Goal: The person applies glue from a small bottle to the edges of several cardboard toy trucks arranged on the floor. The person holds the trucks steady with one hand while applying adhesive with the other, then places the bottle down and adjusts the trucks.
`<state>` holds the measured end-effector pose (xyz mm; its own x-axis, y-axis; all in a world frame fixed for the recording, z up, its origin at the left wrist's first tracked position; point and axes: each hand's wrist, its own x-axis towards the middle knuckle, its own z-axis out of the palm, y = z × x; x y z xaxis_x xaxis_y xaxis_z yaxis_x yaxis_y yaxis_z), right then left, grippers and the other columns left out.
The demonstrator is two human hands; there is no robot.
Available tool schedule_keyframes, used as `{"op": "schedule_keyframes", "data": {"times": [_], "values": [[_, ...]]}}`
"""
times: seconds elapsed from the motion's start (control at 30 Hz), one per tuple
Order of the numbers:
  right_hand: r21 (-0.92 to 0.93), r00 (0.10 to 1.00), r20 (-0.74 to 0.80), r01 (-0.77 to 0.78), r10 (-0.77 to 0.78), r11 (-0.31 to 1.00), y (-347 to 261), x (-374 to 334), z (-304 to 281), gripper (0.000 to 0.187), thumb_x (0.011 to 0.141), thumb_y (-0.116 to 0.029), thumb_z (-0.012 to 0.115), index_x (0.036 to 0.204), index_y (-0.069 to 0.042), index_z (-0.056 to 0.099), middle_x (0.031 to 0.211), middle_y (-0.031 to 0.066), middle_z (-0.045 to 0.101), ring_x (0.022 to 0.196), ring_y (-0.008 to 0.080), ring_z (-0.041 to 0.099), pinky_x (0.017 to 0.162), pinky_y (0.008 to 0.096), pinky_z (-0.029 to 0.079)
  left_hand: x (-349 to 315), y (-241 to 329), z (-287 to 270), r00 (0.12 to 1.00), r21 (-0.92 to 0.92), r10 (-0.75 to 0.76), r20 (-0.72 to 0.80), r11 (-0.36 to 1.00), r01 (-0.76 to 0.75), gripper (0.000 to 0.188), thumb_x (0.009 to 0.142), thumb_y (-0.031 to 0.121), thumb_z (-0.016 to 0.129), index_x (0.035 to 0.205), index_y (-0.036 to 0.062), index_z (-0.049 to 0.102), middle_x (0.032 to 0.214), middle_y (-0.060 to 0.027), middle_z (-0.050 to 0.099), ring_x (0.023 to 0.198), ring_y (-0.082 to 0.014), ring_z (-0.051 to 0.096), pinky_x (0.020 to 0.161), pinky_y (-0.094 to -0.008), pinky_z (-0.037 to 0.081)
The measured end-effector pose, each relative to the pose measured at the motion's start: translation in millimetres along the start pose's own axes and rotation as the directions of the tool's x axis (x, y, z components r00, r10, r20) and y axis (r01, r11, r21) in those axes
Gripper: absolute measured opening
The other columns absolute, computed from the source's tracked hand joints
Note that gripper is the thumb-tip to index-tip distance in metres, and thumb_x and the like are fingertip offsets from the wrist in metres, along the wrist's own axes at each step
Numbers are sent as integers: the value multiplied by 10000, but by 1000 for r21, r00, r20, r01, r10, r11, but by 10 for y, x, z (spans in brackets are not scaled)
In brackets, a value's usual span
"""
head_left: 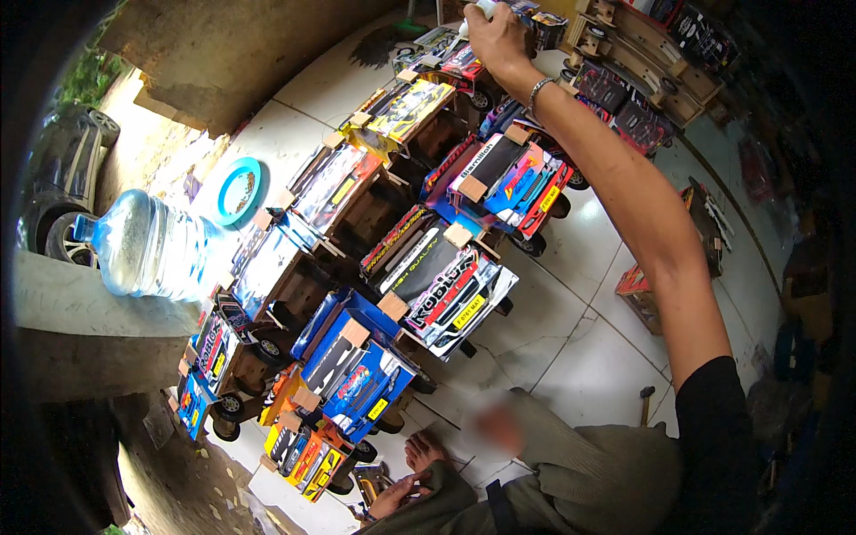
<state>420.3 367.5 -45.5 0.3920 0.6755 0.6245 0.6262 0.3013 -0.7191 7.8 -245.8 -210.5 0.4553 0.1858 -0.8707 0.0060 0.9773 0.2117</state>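
At the far top, my right hand [499, 40] is closed round a small white object [484, 8], perhaps a bottle; the fingers cover most of it. It is held over the far end of the rows of toy trucks. Low in the view, what looks like my left hand [397, 497] lies against my trouser leg, beside a small dark-brown striped piece [373, 480]; its fingers are partly hidden. Between the hands stand wooden toy trucks, among them a blue truck [366, 385], a black-and-white truck [464, 308] and an orange-yellow truck [312, 464]. Small wooden blocks [393, 307] sit on them.
A large clear water jug [152, 245] lies on its side at the left, near a turquoise bowl [239, 190]. A hammer [646, 404] is on the white tiles by my knee. More wooden trucks [642, 67] are stacked far right. A broom [388, 43] rests at the back.
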Motion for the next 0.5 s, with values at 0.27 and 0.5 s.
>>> {"op": "schedule_keyframes", "data": {"times": [0.27, 0.5], "values": [[27, 1000, -28, -1, 2, 1000, 14, -59, 63, 300, 935, -285, 613, 983, 10, 641, 886, 226, 697, 846, 378, 694, 732, 450, 546, 45, -85, -40, 999, 3, 28, 30, 1000, -28, 585, 1068, 469, 372, 1506, 82, 373, 1220, -102, 646, 1088, -148, 607, 924, -294, 518], [20, 998, -54, 27, -26, 999, 106, -13, 125, 286, 930, -265, 628, 1006, 10, 636, 909, 228, 694, 863, 375, 690, 754, 451, 542, 70, -119, -45, 999, -71, 31, 24, 997, -29, 582, 1064, 471, 389, 1505, 92, 377, 1215, -79, 654, 1018, -122, 630, 880, -284, 536]]}}
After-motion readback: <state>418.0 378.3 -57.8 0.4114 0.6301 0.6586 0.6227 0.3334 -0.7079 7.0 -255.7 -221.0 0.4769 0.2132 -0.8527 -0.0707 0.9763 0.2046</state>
